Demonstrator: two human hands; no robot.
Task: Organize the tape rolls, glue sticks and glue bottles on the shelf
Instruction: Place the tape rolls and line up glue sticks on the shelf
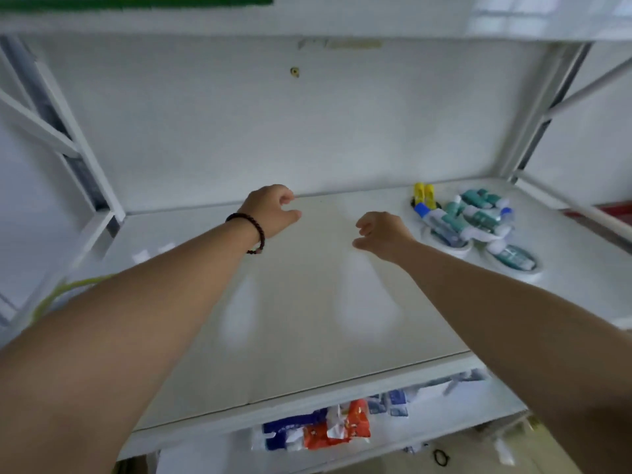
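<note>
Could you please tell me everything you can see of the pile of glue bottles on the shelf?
The glue bottles are clear plastic with teal labels and white or blue caps. They lie on their sides, heaped across white tape rolls at the right rear of the white shelf, beside two upright yellow glue sticks. Neither hand touches them.

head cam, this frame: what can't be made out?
- Labels on the glue bottles and yellow glue sticks: too small, blurred.
- Tape rolls under the pile: partly covered by bottles.
- Packets on the lower shelf: cut off by the shelf front edge.
- Left hand, right hand: fingers curled, apparently empty.
</note>
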